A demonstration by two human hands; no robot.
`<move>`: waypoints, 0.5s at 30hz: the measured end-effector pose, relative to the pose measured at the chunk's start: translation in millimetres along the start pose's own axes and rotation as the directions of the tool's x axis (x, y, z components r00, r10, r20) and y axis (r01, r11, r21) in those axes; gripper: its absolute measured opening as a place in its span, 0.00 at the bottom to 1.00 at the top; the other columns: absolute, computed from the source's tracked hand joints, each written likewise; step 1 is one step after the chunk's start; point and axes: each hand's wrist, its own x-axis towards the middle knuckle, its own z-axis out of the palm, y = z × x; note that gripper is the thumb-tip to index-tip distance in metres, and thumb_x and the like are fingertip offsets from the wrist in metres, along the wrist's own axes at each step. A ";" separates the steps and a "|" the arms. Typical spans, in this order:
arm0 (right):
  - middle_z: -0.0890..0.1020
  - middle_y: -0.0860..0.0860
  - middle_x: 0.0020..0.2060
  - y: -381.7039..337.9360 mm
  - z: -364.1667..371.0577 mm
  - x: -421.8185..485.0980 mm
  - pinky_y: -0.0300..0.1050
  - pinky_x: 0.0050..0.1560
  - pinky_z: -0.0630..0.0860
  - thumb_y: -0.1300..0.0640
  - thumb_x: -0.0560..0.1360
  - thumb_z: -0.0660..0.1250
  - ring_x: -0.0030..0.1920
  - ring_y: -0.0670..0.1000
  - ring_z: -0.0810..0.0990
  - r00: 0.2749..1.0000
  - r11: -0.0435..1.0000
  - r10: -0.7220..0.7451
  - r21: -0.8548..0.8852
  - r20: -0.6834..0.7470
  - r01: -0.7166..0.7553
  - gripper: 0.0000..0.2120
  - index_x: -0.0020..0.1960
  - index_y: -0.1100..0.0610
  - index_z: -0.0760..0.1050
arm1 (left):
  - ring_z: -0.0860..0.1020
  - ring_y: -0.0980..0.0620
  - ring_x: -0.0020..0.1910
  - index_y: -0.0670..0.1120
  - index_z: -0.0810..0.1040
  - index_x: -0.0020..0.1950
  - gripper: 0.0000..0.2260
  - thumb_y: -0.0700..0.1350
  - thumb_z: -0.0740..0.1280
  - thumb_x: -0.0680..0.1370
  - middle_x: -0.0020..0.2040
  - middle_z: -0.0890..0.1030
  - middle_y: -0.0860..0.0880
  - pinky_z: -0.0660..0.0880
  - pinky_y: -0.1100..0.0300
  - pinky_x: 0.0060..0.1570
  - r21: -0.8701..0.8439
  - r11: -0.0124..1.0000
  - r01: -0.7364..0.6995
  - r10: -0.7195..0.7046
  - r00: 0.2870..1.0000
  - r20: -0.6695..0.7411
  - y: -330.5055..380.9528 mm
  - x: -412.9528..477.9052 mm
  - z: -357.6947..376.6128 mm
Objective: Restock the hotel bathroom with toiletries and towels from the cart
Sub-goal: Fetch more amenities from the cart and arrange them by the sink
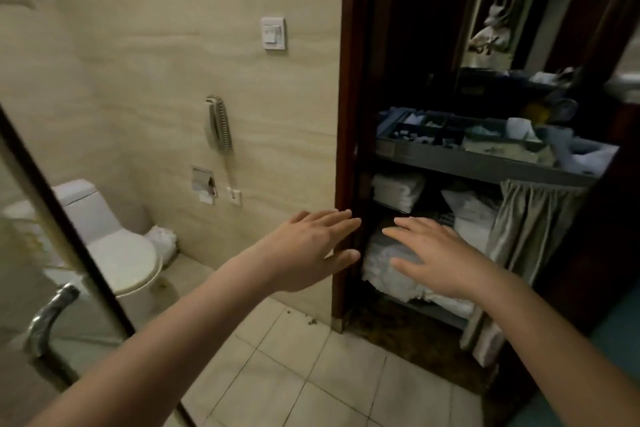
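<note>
A grey housekeeping cart (485, 168) stands in the doorway at the right. Its top tray (433, 132) holds small toiletry items in compartments. Folded white towels (398, 191) lie on the middle shelf, and more white linen (384, 270) is piled on the lower shelf. Both my arms stretch toward the cart. My left hand (311, 250) is held out flat with straight fingers in front of the dark door frame, holding nothing. Beside it, my right hand (440, 253) is spread open in front of the lower linen pile. Whether it touches the linen is unclear.
A dark wooden door frame (346, 149) edges the doorway. Left of it are a toilet (114, 246), a wall phone (220, 123), a paper holder (204, 184) and a light switch (273, 33). A glass shower door with a chrome handle (48, 315) stands at the near left. A curtain (530, 225) hangs on the cart's right.
</note>
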 end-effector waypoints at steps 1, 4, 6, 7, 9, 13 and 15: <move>0.50 0.46 0.77 9.8 -2.3 4.9 0.48 0.74 0.48 0.44 0.80 0.53 0.76 0.48 0.46 1.000 1.000 0.027 -0.002 -0.001 -0.027 0.26 0.76 0.46 0.51 | 0.50 0.55 0.76 0.54 0.50 0.77 0.27 0.60 0.50 0.80 0.77 0.52 0.54 0.47 0.56 0.73 0.004 1.000 -0.023 0.023 1.000 0.008 -1.1 16.3 0.5; 0.50 0.46 0.77 40.6 -10.0 22.4 0.48 0.73 0.49 0.44 0.80 0.53 0.76 0.48 0.47 0.994 0.993 0.112 -0.023 -0.005 -0.112 0.26 0.76 0.46 0.52 | 0.50 0.54 0.76 0.54 0.49 0.77 0.27 0.60 0.50 0.80 0.77 0.51 0.54 0.47 0.56 0.73 0.005 0.996 -0.093 0.092 0.995 0.023 -6.6 66.1 -0.1; 0.51 0.46 0.76 62.3 -15.8 36.8 0.47 0.73 0.49 0.43 0.80 0.53 0.76 0.48 0.48 0.985 0.984 0.171 -0.039 0.002 -0.171 0.27 0.76 0.46 0.52 | 0.50 0.54 0.76 0.54 0.49 0.77 0.27 0.59 0.50 0.80 0.78 0.51 0.54 0.47 0.56 0.72 0.004 0.989 -0.149 0.149 0.989 0.027 -12.7 101.0 -1.7; 0.51 0.46 0.76 72.9 -18.8 45.0 0.47 0.73 0.50 0.43 0.80 0.53 0.76 0.48 0.48 0.980 0.979 0.199 -0.041 0.005 -0.199 0.27 0.76 0.46 0.52 | 0.49 0.55 0.76 0.54 0.49 0.77 0.27 0.59 0.50 0.80 0.78 0.51 0.54 0.48 0.56 0.72 0.003 0.984 -0.176 0.176 0.984 0.028 -17.2 119.3 -2.3; 0.51 0.46 0.76 92.5 -25.7 63.4 0.48 0.73 0.50 0.43 0.80 0.53 0.76 0.48 0.49 0.968 0.968 0.249 -0.046 0.007 -0.249 0.27 0.76 0.46 0.52 | 0.49 0.55 0.76 0.54 0.49 0.77 0.27 0.60 0.50 0.80 0.78 0.51 0.54 0.48 0.55 0.73 -0.005 0.977 -0.213 0.213 0.977 0.026 -27.7 155.8 -3.0; 0.51 0.47 0.76 124.2 -35.9 99.9 0.47 0.73 0.51 0.43 0.80 0.54 0.76 0.48 0.49 0.949 0.948 0.315 -0.036 -0.016 -0.315 0.27 0.76 0.47 0.52 | 0.50 0.54 0.76 0.53 0.49 0.77 0.27 0.60 0.50 0.80 0.78 0.51 0.53 0.49 0.53 0.74 0.026 0.961 -0.276 0.275 0.961 0.038 -45.7 221.9 -4.5; 0.52 0.47 0.76 138.3 -37.2 114.5 0.47 0.73 0.51 0.43 0.80 0.54 0.76 0.48 0.49 0.942 0.943 0.333 -0.019 -0.030 -0.334 0.27 0.76 0.47 0.52 | 0.50 0.53 0.76 0.54 0.50 0.77 0.27 0.60 0.50 0.80 0.78 0.51 0.53 0.49 0.52 0.74 0.021 0.956 -0.292 0.291 0.955 0.052 -52.1 252.2 -3.4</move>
